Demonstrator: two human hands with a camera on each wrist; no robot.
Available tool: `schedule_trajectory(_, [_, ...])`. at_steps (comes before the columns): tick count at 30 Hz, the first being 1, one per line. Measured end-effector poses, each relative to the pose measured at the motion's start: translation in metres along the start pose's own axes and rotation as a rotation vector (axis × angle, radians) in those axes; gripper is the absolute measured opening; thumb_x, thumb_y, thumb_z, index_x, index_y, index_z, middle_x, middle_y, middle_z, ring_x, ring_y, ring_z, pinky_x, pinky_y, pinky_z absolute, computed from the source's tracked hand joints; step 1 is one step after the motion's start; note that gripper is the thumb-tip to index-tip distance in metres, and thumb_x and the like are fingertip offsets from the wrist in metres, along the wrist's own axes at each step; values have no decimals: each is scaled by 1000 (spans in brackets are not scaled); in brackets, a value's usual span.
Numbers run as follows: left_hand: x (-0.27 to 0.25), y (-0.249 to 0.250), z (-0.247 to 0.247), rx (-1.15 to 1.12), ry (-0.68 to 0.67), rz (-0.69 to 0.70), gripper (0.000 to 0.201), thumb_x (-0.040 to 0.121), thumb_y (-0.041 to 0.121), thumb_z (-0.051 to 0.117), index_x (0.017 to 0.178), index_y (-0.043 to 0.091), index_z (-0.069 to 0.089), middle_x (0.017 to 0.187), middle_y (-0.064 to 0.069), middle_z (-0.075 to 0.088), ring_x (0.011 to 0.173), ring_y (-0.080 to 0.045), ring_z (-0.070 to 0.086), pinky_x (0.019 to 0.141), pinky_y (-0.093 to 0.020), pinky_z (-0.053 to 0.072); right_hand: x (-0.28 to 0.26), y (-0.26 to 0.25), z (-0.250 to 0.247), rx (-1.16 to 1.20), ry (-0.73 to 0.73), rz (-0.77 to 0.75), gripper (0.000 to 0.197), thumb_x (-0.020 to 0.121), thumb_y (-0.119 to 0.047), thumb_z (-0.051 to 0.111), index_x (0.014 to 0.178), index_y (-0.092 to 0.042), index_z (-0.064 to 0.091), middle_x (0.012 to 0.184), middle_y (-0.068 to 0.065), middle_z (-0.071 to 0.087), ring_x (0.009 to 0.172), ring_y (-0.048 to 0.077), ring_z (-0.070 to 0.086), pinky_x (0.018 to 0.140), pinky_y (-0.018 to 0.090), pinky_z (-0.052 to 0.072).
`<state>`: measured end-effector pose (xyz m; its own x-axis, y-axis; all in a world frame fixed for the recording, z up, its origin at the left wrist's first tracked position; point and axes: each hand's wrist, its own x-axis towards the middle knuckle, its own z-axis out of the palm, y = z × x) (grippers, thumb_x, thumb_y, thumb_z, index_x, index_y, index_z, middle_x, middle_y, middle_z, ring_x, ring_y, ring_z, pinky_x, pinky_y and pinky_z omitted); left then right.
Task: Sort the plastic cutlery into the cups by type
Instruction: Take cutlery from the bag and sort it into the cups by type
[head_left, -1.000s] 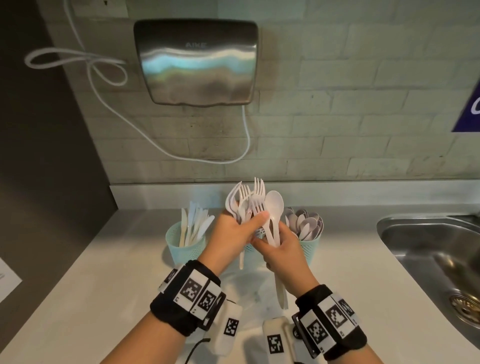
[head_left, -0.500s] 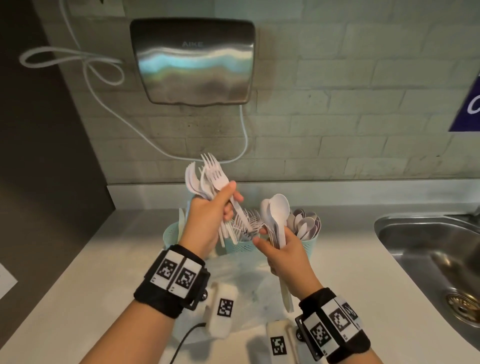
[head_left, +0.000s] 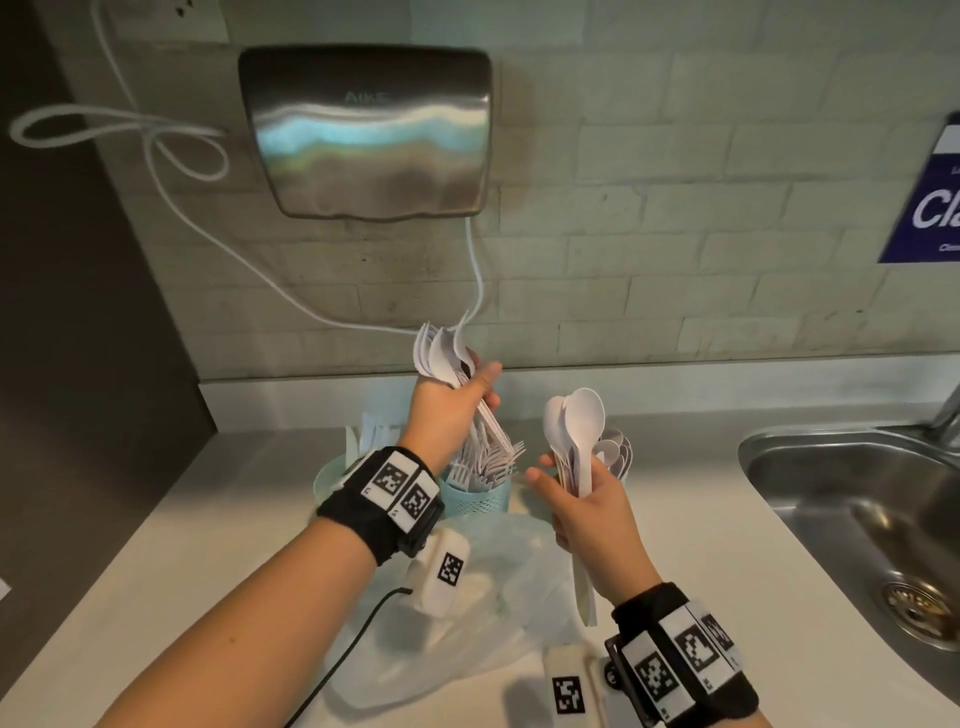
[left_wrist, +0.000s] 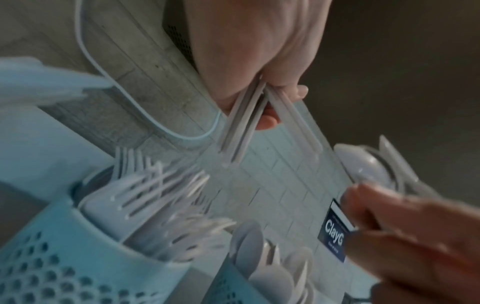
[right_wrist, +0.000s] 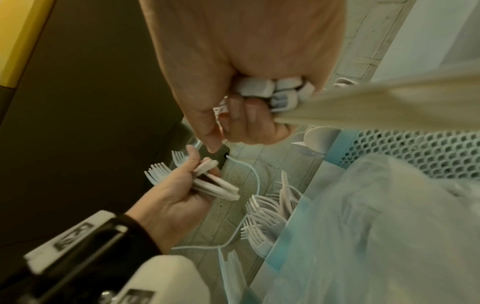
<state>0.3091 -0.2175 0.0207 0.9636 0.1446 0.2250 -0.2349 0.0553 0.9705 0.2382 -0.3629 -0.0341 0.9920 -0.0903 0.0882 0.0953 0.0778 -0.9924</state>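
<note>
My left hand (head_left: 460, 397) grips a bundle of white plastic forks (head_left: 439, 356) by the handles and holds it up above the middle teal cup (head_left: 475, 496), which is full of forks. My right hand (head_left: 576, 493) grips a bunch of white spoons (head_left: 582, 421), bowls up, in front of the right cup of spoons (head_left: 618, 457). A left cup (head_left: 330, 480) with knives is partly hidden behind my left wrist. In the left wrist view the fork handles (left_wrist: 239, 131) hang below my curled fingers. In the right wrist view the handle ends (right_wrist: 262, 88) show inside my fist.
A crumpled clear plastic bag (head_left: 498, 577) lies on the white counter (head_left: 156, 571) in front of the cups. A steel sink (head_left: 857, 499) is at the right. A hand dryer (head_left: 363, 130) with a white cable hangs on the tiled wall behind.
The hands, joined on one mixed bundle a second ago, have parted. My left hand has lifted the forks up and over the middle cup; my right hand keeps the spoons.
</note>
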Motion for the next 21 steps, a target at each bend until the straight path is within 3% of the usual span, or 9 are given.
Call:
schedule_trajectory(3, [8, -12, 10, -6, -22, -7, 9, 88, 10, 62, 82, 8, 56, 66, -9, 64, 54, -11, 66, 64, -28, 58, 1, 2, -4, -8, 1, 9, 11, 85, -15, 68, 93, -11, 61, 42, -11, 42, 36, 6, 32, 36, 18, 30])
schedule_trajectory(6, [15, -22, 15, -23, -30, -7, 9, 87, 1, 61, 84, 2, 53, 71, -13, 61, 53, -9, 66, 55, -20, 55, 3, 4, -8, -14, 9, 12, 11, 85, -15, 68, 93, -10, 61, 42, -11, 40, 37, 6, 31, 37, 19, 29])
schedule_trajectory(12, [20, -33, 14, 12, -27, -21, 15, 90, 6, 59, 99, -4, 53, 78, -16, 65, 59, -8, 69, 58, -17, 55, 5, 7, -10, -16, 2, 14, 11, 86, -15, 67, 94, -9, 61, 44, -11, 41, 37, 6, 32, 37, 19, 30])
schedule_trajectory(15, [19, -35, 13, 70, -23, 13, 7, 92, 10, 57, 92, 3, 56, 71, -9, 66, 61, -8, 68, 62, -20, 55, 5, 8, -9, -13, -11, 25, 10, 86, -14, 66, 94, -9, 61, 44, -11, 42, 37, 6, 33, 37, 18, 30])
schedule_trajectory(19, [15, -39, 10, 224, -41, 68, 16, 93, 16, 56, 82, 5, 62, 70, -4, 69, 62, -5, 64, 66, -18, 53, 4, 10, -6, -9, -34, 32, 5, 87, -13, 65, 90, -12, 61, 42, -12, 43, 36, 5, 33, 37, 17, 30])
schedule_trajectory(21, [12, -43, 9, 244, -36, 48, 15, 91, 17, 59, 79, 11, 64, 73, -4, 70, 61, -8, 63, 64, -23, 53, 3, 11, -5, -11, -37, 37, 4, 87, -13, 65, 89, -13, 61, 42, -12, 43, 37, 5, 33, 37, 17, 30])
